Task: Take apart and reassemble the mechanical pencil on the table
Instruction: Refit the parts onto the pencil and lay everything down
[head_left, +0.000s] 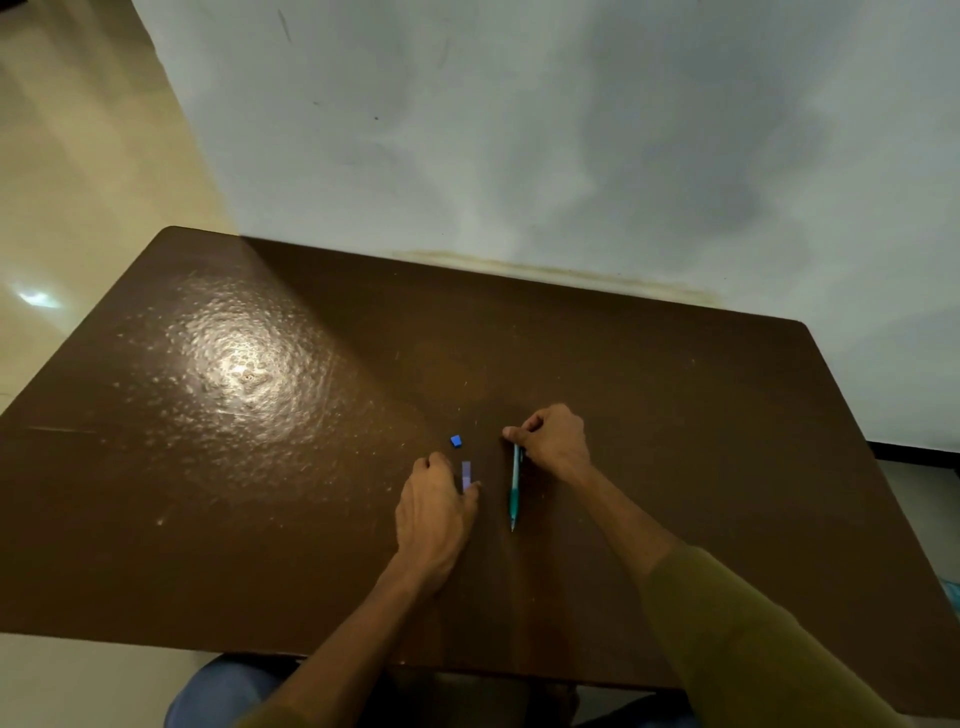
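The slim teal-green plastic mechanical pencil (514, 488) lies flat on the glossy brown table (260, 467) between the two hands, its metal tip pointing toward the person, and the right hand (551, 439) has its curled fingers closed on the far end of it. The left hand (434, 506) rests loosely curled on the table, thumb touching a small pale lilac tube (466, 475). A tiny blue cap (456, 441) sits just beyond the left hand's fingertips.

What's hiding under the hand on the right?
The far end of the green pencil runs under the right hand. Its tip end lies bare on the table. Whether the fingers pinch the pencil or anything else is covered.
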